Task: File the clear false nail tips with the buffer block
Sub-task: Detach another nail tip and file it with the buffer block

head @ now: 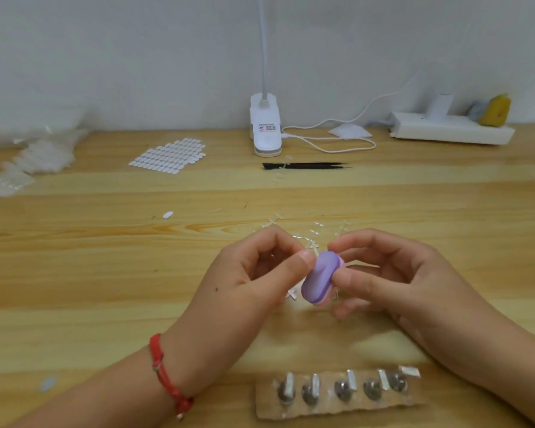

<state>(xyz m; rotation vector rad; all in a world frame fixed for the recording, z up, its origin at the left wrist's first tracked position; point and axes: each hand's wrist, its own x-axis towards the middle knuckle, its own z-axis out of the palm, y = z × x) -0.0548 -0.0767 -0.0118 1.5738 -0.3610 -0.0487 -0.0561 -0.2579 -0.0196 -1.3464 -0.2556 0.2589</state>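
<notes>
A small purple and pink buffer block (319, 280) is held above the wooden table, pinched between the thumb and fingers of my right hand (393, 282). My left hand (254, 282) is right beside it, thumb and forefinger pinched together against the block's upper left edge; whatever clear nail tip sits between them is too small to make out. Several clear false nail tips (314, 231) lie scattered on the table just behind my hands.
A clear holder strip with several metal studs (340, 392) lies near the front edge. Black tweezers (306, 165), a sheet of white stickers (169, 157), a white clip lamp (264, 128), plastic bags (28, 162) and a white power strip (451, 128) sit further back.
</notes>
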